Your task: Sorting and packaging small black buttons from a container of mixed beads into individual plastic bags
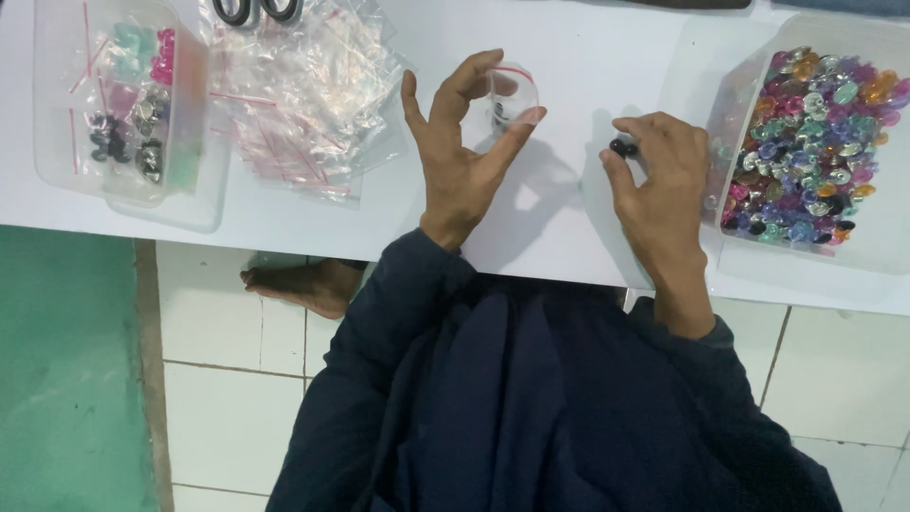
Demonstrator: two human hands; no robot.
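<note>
My left hand (462,152) holds a small clear zip bag (509,95) open above the white table (569,57), pinched between thumb and fingers; a dark bead lies inside it. A dark bead (623,148) is pinched at the fingertips of my right hand (661,190), a short way right of the bag. My right hand rests next to a clear tub (882,246) filled with colourful gem beads (815,133).
A pile of empty clear zip bags (303,85) lies left of my left hand. Further left stands a clear tub (57,161) with filled bags of beads. Scissor handles (256,9) show at the top edge. A bare foot (303,283) rests on the tiled floor below the table.
</note>
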